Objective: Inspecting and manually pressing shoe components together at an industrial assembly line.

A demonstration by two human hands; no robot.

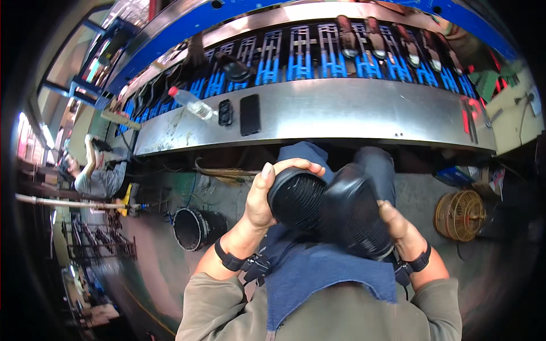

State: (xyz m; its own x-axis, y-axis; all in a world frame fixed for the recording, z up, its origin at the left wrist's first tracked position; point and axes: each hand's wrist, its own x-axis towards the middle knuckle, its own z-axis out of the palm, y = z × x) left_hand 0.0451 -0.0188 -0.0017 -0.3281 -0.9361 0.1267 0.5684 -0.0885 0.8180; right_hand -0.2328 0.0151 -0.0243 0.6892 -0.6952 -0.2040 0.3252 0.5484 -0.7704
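Note:
Over my lap, two black shoes are held close together. My left hand (261,196) is wrapped round the left black shoe (297,199), and its dark ribbed sole faces up. The right black shoe (351,209) is tilted, with its smooth rounded end pointing away from me and a ribbed part nearer. At the right side of that shoe is my right hand (396,224), closed on its edge, thumb showing and the other fingers hidden. The shoes overlap in view; whether they touch I cannot tell. A blue apron (335,278) lies beneath them.
Ahead runs a metal ledge (352,108) carrying a plastic bottle (192,104), a black phone (250,115) and a small black device (226,112). Beyond it, shoes (375,38) stand on blue racks (300,67). A black bucket (196,228) and a round wicker basket (459,216) flank me. Another person (99,173) sits far left.

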